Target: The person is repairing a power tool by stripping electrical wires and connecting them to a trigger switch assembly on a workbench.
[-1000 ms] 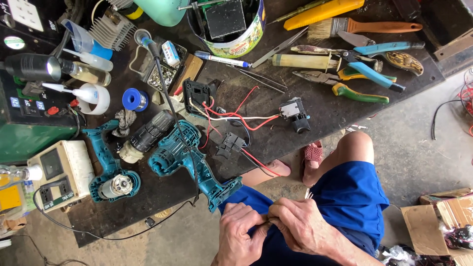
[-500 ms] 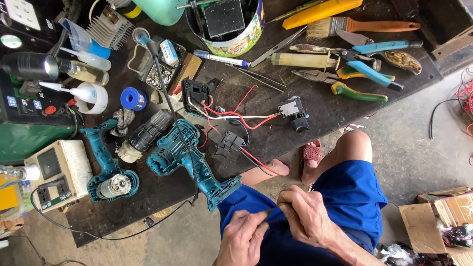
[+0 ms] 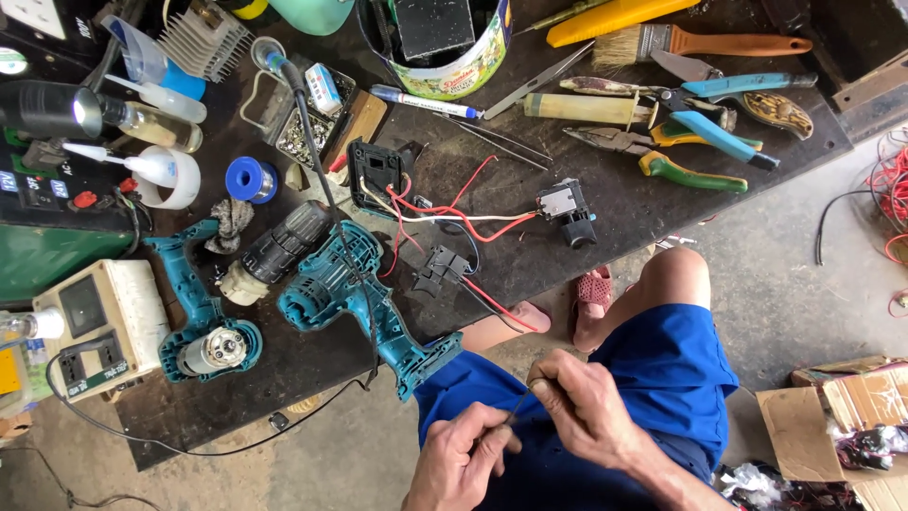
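Left hand (image 3: 463,464): low in view over the lap, fingers curled, thumb and forefinger pinched on the lower end of a thin dark wire (image 3: 521,405); right hand (image 3: 588,409): just right of and slightly above the left, fingertips clenched on the wire's upper end; the wire runs as a short slant between the two grips, both hands touching it, above blue shorts (image 3: 662,378).

Far left of the hands, up on the workbench (image 3: 643,203): cream meter box (image 3: 99,326); teal drill housing half (image 3: 203,317) with motor seated in it; dark chuck and gearbox (image 3: 279,251) lying beside it.

Up-left of the grip, nearest bench item: teal drill body (image 3: 364,298), handle end overhanging the bench edge toward the left hand.

Directly above the grip: black connector block (image 3: 442,268); red and white leads (image 3: 445,208); black trigger switch (image 3: 567,208).

Up-right, well apart: green-handled pliers (image 3: 662,161); blue-handled cutters (image 3: 719,137); paintbrush (image 3: 700,43).

Far right, on the floor: cardboard box (image 3: 832,416).
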